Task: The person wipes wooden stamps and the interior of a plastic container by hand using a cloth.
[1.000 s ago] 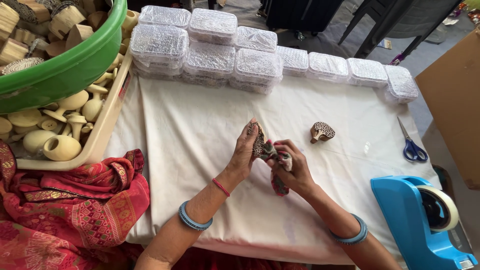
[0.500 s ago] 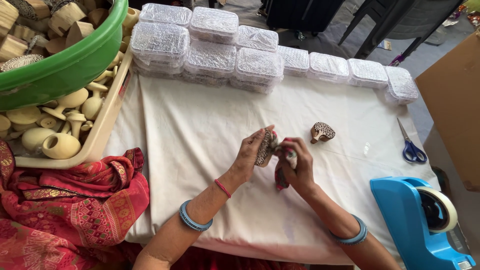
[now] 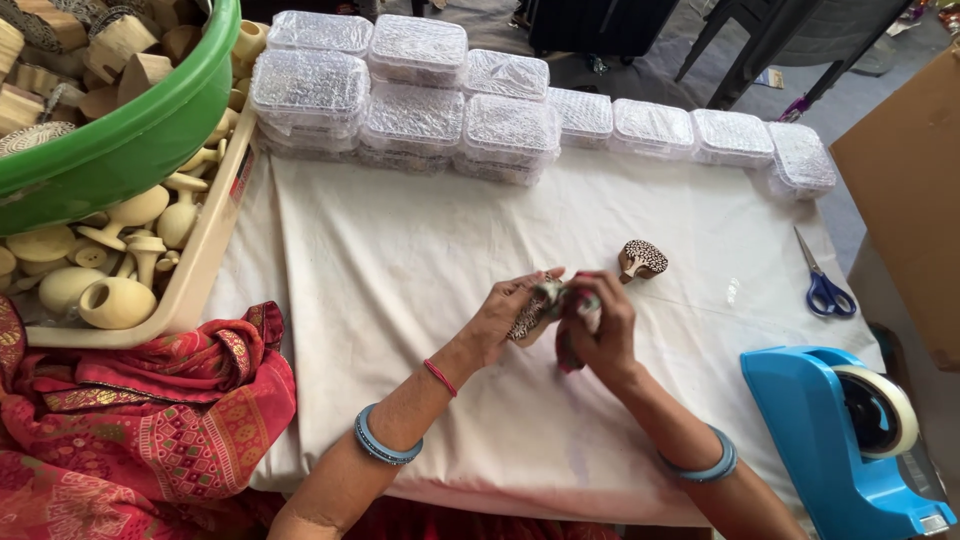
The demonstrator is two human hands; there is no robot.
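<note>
My left hand [image 3: 503,318] grips a small carved wooden block [image 3: 530,315] with a patterned face, held over the middle of the white cloth [image 3: 400,260]. Against it my right hand [image 3: 600,325] presses a dark red rag [image 3: 566,348], whose end hangs below the fingers. The two hands touch each other around the block. A second carved wooden block [image 3: 642,258] lies on the cloth just beyond my right hand.
Clear plastic boxes [image 3: 410,95] line the far edge. A green tub [image 3: 130,130] of wooden pieces sits above a beige tray [image 3: 205,260] of turned wooden parts at left. Red patterned fabric [image 3: 140,420] lies lower left. Blue scissors [image 3: 822,285] and a blue tape dispenser [image 3: 850,440] are right.
Both hands, with the block and rag between them, have drifted slightly right and away from me. The rag has shifted over the block. Nothing else on the cloth moved.
</note>
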